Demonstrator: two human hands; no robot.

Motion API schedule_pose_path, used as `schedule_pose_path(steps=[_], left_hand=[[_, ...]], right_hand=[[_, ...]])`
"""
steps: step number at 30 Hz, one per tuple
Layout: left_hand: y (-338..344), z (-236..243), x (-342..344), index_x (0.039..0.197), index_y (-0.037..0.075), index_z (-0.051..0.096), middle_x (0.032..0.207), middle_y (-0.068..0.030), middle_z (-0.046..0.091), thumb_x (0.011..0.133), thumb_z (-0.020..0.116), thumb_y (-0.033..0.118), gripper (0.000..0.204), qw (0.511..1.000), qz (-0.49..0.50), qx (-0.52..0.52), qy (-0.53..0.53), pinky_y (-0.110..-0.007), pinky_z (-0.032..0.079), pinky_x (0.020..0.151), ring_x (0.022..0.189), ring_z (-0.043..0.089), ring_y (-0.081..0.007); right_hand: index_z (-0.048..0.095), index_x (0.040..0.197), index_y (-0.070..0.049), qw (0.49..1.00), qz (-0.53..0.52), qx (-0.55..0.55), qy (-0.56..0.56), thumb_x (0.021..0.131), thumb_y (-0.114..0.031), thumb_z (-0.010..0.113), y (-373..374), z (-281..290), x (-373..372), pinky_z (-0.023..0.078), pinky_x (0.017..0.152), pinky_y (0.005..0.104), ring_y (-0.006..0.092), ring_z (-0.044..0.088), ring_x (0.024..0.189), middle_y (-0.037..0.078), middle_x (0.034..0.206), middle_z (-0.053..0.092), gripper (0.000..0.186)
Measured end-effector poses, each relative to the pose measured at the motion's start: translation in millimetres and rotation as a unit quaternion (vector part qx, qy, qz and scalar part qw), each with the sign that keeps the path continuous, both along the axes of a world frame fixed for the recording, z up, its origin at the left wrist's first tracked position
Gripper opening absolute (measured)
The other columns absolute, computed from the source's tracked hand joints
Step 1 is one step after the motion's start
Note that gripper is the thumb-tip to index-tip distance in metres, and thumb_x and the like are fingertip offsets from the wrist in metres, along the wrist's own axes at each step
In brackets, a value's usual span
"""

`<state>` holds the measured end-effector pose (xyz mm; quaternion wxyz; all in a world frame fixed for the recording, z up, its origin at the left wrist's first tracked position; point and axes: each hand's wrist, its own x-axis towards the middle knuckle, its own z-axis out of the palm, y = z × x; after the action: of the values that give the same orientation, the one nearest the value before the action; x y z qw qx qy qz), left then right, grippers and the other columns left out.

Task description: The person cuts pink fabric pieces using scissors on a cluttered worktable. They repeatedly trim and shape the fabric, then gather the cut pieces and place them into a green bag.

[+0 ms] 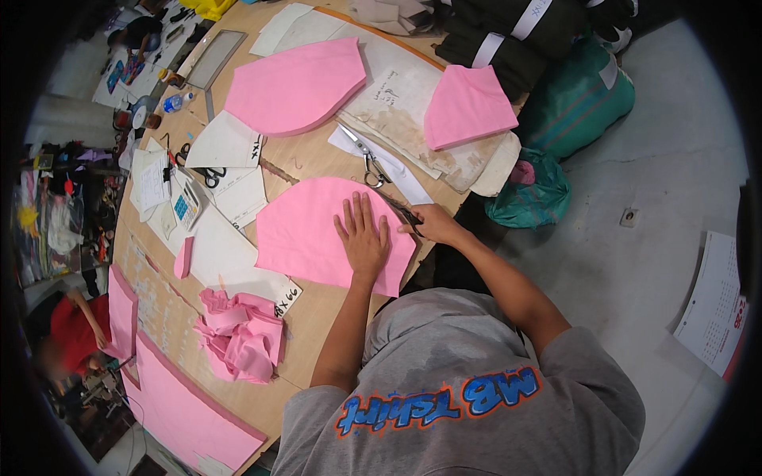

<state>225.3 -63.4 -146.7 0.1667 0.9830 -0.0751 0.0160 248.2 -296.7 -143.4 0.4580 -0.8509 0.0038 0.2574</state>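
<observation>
A curved pink fabric piece lies on the wooden worktable. My left hand rests flat on it, fingers slightly apart and pointing away from me. My right hand grips black scissors at the right edge of that piece; the blades are partly hidden. Silver shears lie on a white paper strip just beyond the piece. Two more pink cut stacks lie farther back, and crumpled pink scraps lie near my left forearm.
Paper patterns, a calculator and bottles share the table. A large pink stack lies lower left. Dark rolls and green sacks are at upper right, beside grey floor. Other people are at left.
</observation>
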Motion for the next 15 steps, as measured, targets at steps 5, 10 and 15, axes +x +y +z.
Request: schedule_pose_path(steps=[5,10,15], left_hand=[[0.6,-0.3,-0.5,0.185,0.010,0.036,0.193,-0.0106,0.032,0.120,0.054,0.045,0.075,1.000,0.002,-0.005,-0.003,-0.064,0.009,0.144,0.180,0.021,-0.0341],[-0.3,-1.9,0.3,0.184,0.010,0.037,0.193,-0.0107,0.033,0.120,0.055,0.045,0.075,1.000,0.005,0.010,0.011,-0.065,0.009,0.144,0.180,0.022,-0.0344],[0.1,0.7,0.5,0.184,0.010,0.038,0.192,-0.0109,0.034,0.120,0.055,0.045,0.076,1.000,0.003,-0.007,-0.004,-0.065,0.009,0.144,0.180,0.023,-0.0349]], right_hand=[[0.071,0.090,-0.002,1.000,-0.017,0.007,0.015,0.085,-0.069,0.099,1.5,6.7,-1.0,0.050,0.070,0.0428,0.0209,0.061,0.072,0.007,0.074,0.063,0.072],[0.071,0.091,-0.002,1.000,0.019,-0.023,0.010,0.085,-0.069,0.099,0.5,3.5,12.9,0.051,0.070,0.0426,0.0211,0.061,0.071,0.008,0.074,0.063,0.073],[0.071,0.091,-0.001,0.998,0.054,-0.024,0.000,0.088,-0.069,0.097,-4.5,-3.1,27.1,0.049,0.066,0.0432,0.0201,0.059,0.066,0.007,0.071,0.064,0.073]])
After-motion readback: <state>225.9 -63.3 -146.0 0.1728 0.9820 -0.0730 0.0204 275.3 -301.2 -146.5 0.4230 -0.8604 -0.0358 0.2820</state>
